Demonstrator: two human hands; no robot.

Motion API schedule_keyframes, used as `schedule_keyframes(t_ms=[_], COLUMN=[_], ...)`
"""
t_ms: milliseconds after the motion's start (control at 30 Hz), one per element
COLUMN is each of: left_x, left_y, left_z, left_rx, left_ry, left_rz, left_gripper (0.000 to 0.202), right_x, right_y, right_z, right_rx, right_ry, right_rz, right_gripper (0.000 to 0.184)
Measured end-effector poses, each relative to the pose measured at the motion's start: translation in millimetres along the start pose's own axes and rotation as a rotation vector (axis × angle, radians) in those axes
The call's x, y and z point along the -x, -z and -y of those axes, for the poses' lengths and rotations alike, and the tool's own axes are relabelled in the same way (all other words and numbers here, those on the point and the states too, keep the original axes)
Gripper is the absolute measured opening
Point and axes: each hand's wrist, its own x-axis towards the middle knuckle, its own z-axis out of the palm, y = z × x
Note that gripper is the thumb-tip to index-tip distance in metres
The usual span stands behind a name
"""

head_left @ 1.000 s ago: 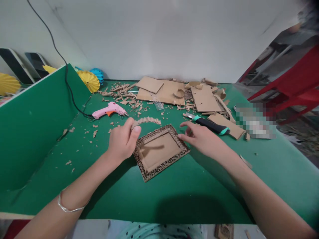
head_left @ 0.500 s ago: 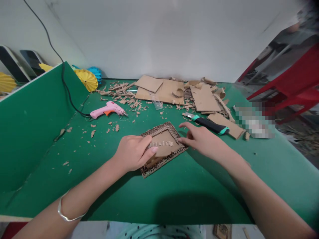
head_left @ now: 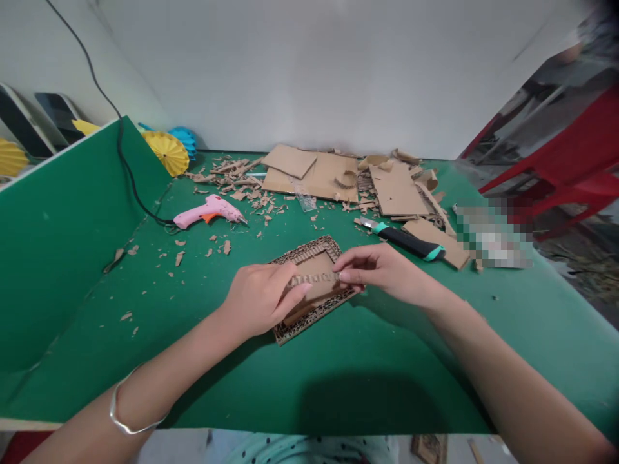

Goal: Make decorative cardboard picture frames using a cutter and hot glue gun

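A rectangular cardboard frame point(head_left: 316, 314) with corrugated edges and a flat inner panel lies slanted on the green table in front of me. Across its middle runs a thin corrugated cardboard strip point(head_left: 316, 278). My left hand point(head_left: 261, 293) is closed on the strip's left end, thumb and fingers pinched, over the frame's left side. At the strip's right end, my right hand point(head_left: 377, 270) pinches it between thumb and fingertips, above the frame's right edge. Parts of the frame's left and right sides are hidden under my hands.
A pink glue gun point(head_left: 210, 211) with a black cord lies at the left. Behind the frame rests a black and teal utility knife point(head_left: 403, 240). Cardboard sheets point(head_left: 314, 177) and scraps spread along the back wall. A green partition point(head_left: 72, 238) borders the left side.
My right hand has moved left and its fingers have closed on the right end of the corrugated strip. My left hand has kept its hold with little movement.
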Motion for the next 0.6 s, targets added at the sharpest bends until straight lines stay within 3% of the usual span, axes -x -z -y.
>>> schedule_keyframes(t_ms=[100,233,433,600], left_x=[0,0,1,2], left_y=[-0.4,-1.1,-1.7,-2.3], left_z=[-1,-1,-4,-6], left_rx=[0.112,0.126,0.037,0.046], left_ry=[0.018,-0.082,-0.281,-0.322], left_rz=[-0.003,-0.005,0.13,0.209], left_gripper=[0.026,0.023,0.026,0.027], right_x=[-1,0,0,0], right_y=[7,15,14,10], right_z=[1,0,-4,-3], right_rx=[0.088,0.251,0.511,0.634], right_ry=[-0.017,-0.016,0.045,0.078], right_rz=[-0.036,-0.046,-0.016,0.026], right_gripper=[0.021,0.022,0.018,0.02])
